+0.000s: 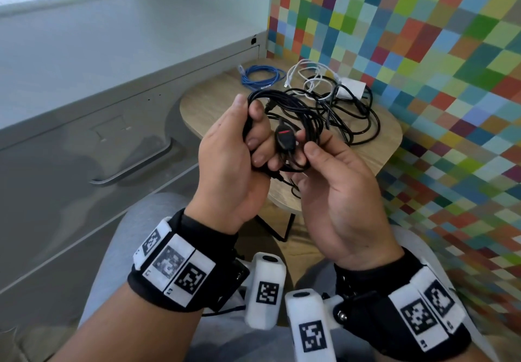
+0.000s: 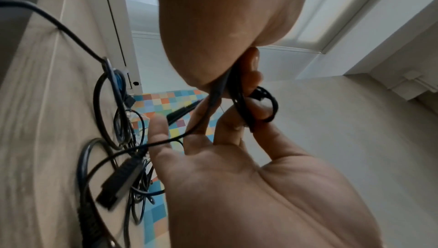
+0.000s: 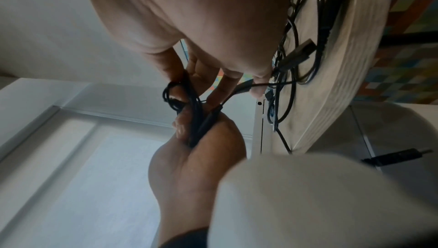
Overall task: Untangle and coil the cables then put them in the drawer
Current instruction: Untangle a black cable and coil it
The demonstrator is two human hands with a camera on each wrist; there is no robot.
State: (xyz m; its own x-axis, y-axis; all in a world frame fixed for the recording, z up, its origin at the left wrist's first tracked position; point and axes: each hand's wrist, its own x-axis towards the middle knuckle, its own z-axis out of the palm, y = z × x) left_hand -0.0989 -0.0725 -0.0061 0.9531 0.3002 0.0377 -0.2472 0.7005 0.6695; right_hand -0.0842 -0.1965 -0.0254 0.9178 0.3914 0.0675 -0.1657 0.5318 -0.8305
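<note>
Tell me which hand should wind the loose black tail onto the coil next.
Right. The left hand already grips the black coil, so it serves as anchor. The right hand only pinches strands by the inline module, nearer the tangle on the table.

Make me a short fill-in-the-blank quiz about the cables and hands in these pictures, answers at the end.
1. The left hand grips a bundle of loops of the ____ cable.
2. The coiled blue cable lies on the small ____ table.
3. The right hand holds the cable beside a plug with a ____ mark.
4. The cabinet drawer beside the table is ____.

Answers: black; wooden; red; closed
</note>
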